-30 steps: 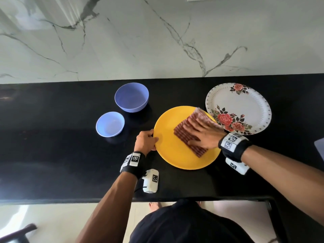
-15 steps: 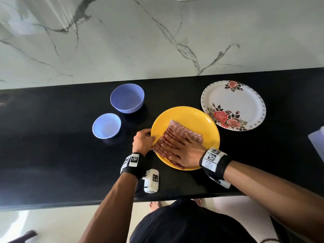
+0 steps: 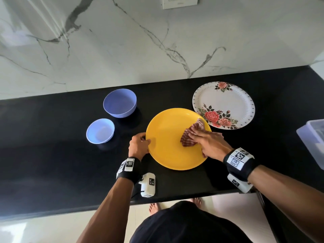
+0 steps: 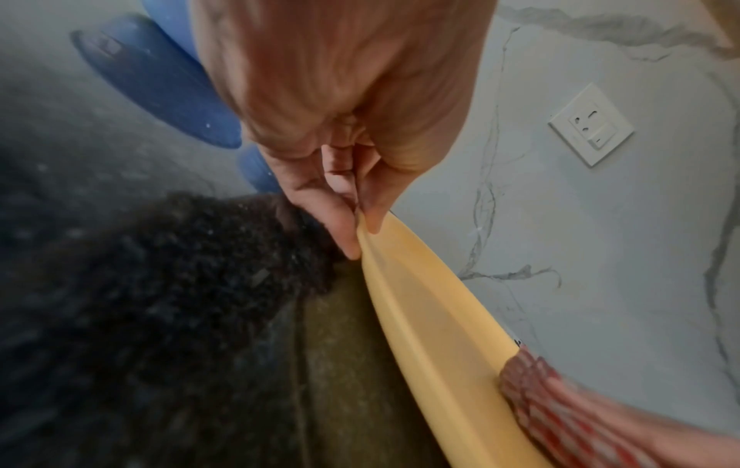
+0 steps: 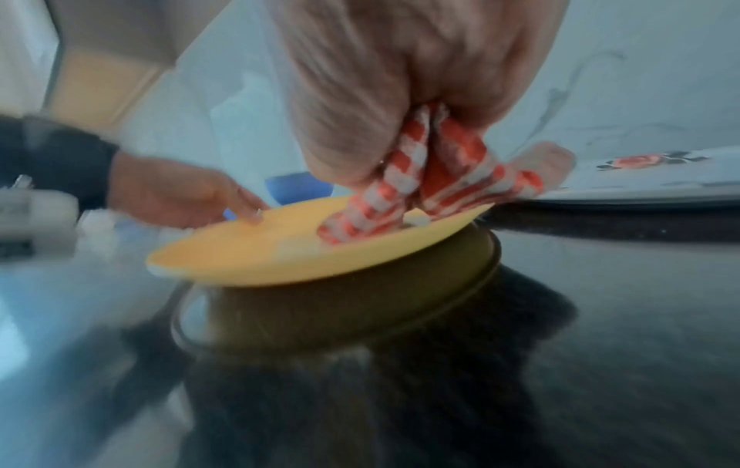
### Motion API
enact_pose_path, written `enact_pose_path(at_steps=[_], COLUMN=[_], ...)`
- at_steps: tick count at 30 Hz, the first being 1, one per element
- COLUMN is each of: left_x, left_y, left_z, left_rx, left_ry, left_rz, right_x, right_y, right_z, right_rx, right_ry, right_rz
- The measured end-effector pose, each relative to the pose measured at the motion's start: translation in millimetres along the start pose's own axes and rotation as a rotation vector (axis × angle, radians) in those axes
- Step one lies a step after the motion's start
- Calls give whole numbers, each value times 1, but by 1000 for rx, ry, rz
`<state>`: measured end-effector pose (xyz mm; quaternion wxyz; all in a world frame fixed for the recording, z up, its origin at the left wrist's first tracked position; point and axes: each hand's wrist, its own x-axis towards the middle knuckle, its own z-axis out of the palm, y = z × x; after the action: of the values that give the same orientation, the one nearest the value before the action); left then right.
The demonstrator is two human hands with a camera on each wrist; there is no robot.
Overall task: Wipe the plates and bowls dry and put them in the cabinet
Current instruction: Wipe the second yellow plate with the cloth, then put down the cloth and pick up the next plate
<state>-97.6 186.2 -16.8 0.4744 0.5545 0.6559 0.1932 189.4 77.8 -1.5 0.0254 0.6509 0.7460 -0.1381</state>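
Observation:
A yellow plate [image 3: 168,141] lies on the black counter [image 3: 52,163] in front of me. My left hand [image 3: 146,140] pinches its left rim between thumb and fingers, which the left wrist view shows close up on the yellow plate [image 4: 424,300]. My right hand [image 3: 194,137] holds a bunched red-checked cloth [image 3: 190,137] down on the plate's right part. In the right wrist view the cloth [image 5: 404,190] is gathered up into the right hand [image 5: 400,164]. A floral plate [image 3: 228,100] lies behind to the right. Two blue bowls, a large one [image 3: 120,102] and a small one [image 3: 100,131], stand on the left.
A clear plastic container [image 3: 313,142] sits at the counter's right edge. A marble wall with a white socket [image 3: 180,2] rises behind the counter. The counter's front edge [image 3: 175,199] runs just under my wrists.
My right hand has swept the cloth from the plate's near left part over to its right side. The left hand has kept its hold on the rim.

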Motion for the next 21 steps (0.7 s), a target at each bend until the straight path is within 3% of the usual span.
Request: enact_pose_path(at_steps=[6, 10, 15, 21], left_x=[-17, -31, -40, -61], left_y=[13, 32, 56, 68], left_z=[-2, 0, 4, 2], left_rx=[-166, -237, -354, -627], left_ry=[60, 156, 223, 361], left_rz=[33, 96, 174, 163], right_x=[-40, -79, -94, -87], right_y=[2, 27, 40, 27], right_z=[-48, -62, -42, 3], right_rx=[387, 338, 194, 72], right_ry=[202, 255, 296, 305], right_rz=[297, 407, 378, 225])
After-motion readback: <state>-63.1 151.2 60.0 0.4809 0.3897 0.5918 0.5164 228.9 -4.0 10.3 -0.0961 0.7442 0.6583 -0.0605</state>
